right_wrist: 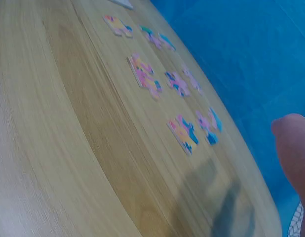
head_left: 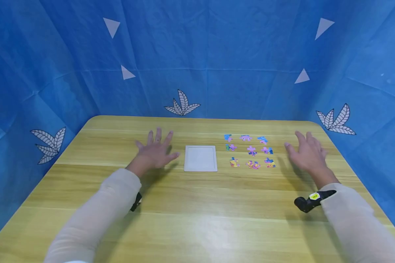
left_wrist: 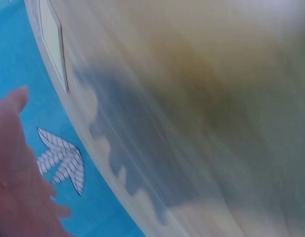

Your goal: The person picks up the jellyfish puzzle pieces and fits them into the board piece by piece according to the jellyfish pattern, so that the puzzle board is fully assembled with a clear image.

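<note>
The table (head_left: 200, 219) gives passage in front; behind, the white tray (head_left: 200, 159) and puzzle pieces (head_left: 251, 149) obstruct.

Curtained recording booth, wider room hidden: blue leaf-print cloth (head_left: 250, 44) on three sides of wood-grain surface (head_left: 197, 201); black wrist-worn camera (head_left: 304, 205).

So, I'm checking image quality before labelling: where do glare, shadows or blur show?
Head view: pale glare on the near tabletop, soft shadows beside the left hand and right hand; left wrist view: hazy, a large hand-shaped shadow on the tabletop; right wrist view: puzzle pieces slightly soft, finger-like shadows below.
</note>
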A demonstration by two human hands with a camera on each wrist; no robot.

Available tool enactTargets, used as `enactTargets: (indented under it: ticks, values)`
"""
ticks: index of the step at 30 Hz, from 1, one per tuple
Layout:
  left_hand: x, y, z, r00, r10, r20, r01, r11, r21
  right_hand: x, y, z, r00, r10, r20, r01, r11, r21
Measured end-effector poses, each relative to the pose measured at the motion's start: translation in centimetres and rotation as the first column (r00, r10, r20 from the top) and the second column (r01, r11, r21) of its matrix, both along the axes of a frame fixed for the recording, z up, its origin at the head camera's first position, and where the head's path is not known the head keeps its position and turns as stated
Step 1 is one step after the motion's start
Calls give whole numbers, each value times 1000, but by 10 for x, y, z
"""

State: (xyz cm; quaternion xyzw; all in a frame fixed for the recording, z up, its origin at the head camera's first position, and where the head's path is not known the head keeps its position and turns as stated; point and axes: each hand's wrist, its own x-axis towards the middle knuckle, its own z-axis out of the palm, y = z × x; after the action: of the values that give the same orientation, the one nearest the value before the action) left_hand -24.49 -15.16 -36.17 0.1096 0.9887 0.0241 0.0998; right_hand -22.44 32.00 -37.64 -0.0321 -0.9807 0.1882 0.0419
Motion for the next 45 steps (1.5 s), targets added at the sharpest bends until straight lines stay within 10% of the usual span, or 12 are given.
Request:
enactTargets:
  ticks: [27,45]
  values:
    - [48,56,-14,956,-251,153,245,968,60,-9,-38,-8,998,49,-31,-51,995,-87]
    - [52,64,-15,923,-277,266,274,961,50,-19,-58,-12,997,82,-15,-83,993,-88]
